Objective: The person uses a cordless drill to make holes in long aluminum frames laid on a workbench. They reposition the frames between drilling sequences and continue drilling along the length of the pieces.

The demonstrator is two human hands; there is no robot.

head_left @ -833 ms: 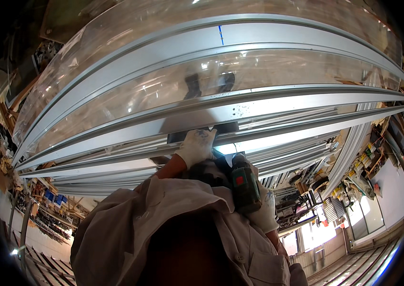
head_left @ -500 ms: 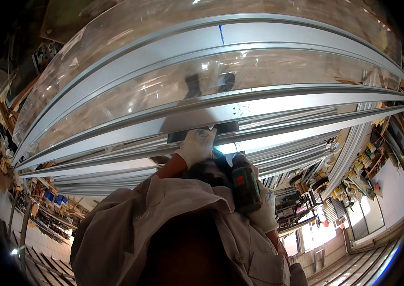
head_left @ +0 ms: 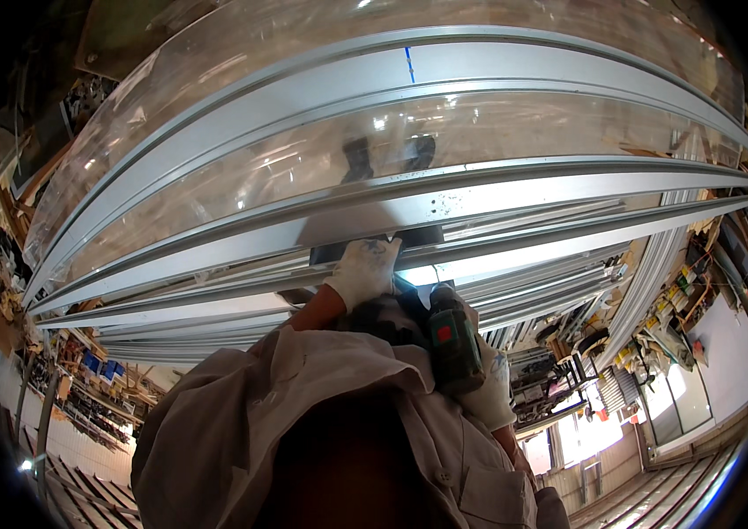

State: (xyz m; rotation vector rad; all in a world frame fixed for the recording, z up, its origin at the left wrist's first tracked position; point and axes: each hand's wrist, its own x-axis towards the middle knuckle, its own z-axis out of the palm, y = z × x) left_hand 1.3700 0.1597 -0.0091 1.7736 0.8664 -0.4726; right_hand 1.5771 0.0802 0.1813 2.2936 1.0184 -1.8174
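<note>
My left hand [head_left: 363,271], in a white glove, is closed over the nearest long aluminium profile [head_left: 559,240]. A dark flat piece [head_left: 328,253] shows beside its fingers, partly behind the profile. My right hand [head_left: 490,392], also gloved, grips a dark green cordless drill [head_left: 455,348] with a red patch on its body. The drill's thin bit points at the near side of that profile, just right of my left hand; whether its tip touches cannot be made out. Most of the right fingers are hidden behind the drill.
Just beyond runs a second aluminium profile [head_left: 515,189] with small dark specks. Farther off, a wide profile [head_left: 515,66] bears a blue line. Clear plastic sheeting [head_left: 259,167] lies around them. More profiles [head_left: 515,300] are stacked below, and cluttered shelving [head_left: 683,291] stands at right.
</note>
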